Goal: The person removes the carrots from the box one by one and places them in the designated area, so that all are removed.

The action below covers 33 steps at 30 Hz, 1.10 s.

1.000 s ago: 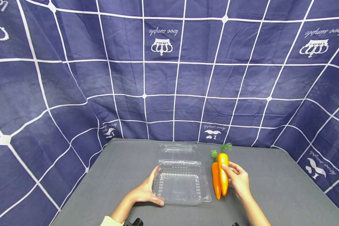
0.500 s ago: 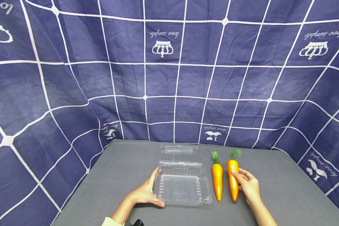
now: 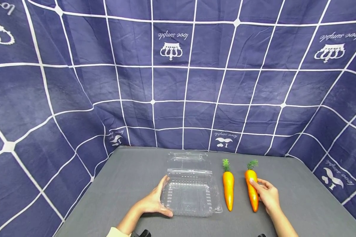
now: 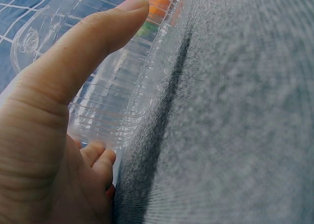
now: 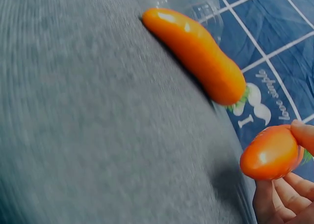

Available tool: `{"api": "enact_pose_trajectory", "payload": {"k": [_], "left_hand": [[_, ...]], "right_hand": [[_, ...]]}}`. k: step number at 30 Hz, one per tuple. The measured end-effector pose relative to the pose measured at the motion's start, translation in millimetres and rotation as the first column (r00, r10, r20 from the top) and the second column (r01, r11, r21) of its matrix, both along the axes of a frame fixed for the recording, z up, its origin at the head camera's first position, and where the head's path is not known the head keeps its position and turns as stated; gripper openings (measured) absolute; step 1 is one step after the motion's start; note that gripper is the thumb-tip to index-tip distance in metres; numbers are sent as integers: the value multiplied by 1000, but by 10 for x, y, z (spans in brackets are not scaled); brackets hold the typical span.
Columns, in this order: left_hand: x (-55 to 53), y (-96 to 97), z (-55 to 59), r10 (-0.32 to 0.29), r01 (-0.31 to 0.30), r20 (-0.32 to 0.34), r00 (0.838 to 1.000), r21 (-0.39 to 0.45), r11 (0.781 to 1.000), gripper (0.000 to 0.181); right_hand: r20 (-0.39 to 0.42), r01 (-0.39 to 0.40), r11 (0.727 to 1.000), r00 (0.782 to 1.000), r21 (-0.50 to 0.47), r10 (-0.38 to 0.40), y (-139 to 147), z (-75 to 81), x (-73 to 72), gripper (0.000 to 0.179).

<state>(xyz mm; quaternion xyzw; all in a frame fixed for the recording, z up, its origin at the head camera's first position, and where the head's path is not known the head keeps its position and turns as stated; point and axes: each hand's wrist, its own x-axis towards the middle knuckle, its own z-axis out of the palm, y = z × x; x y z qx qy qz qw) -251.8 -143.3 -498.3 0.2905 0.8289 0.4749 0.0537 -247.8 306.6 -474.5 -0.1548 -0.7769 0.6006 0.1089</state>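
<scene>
A clear plastic clamshell container (image 3: 187,197) lies on the grey table with its lid (image 3: 187,161) folded back away from me. My left hand (image 3: 154,199) holds its left side, thumb at the near corner and fingers along the side toward the back. In the left wrist view the thumb crosses the ribbed wall (image 4: 117,86). My right hand (image 3: 267,194) pinches an orange carrot (image 3: 251,189) with a green leafy top, between thumb and fingers. In the right wrist view this carrot (image 5: 270,155) is above the table, its shadow below. A second carrot (image 3: 228,191) lies between the container and my right hand.
The grey cloth-covered table (image 3: 130,164) is bounded at the back and sides by a blue curtain (image 3: 172,82) with white grid lines. A pale sleeve (image 3: 117,232) shows at my left forearm.
My right hand has carried its carrot to the right, away from the other carrot, which now lies alone. My left hand has stayed on the container.
</scene>
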Motion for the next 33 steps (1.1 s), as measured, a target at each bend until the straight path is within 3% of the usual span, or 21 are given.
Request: {"api": "enact_pose_trajectory", "payload": {"k": [12,20,23,28,33], "left_hand": [[15,-7,-63,1,-1,3,1000,6,1000,139],[26,-14,-58,10,-10,-23,1000,5,1000,138],[23,-3,-58,10,-10,-19,1000,4,1000,137],[14,-4,-44,13,-13,6,1000,9,1000,139],[-14,-3,-30,-2,2,7,1000,15,1000,139]], "right_hand": [[64,-33,997,998,67,29,144,-62,5,69],[75,-43,974,997,223,27,139,-64,5,66],[70,-47,941,997,334,25,151,-57,12,64],[56,-73,856,997,512,51,169,-46,-6,62],[54,-88,838,996,539,69,171,-33,-22,63]]}}
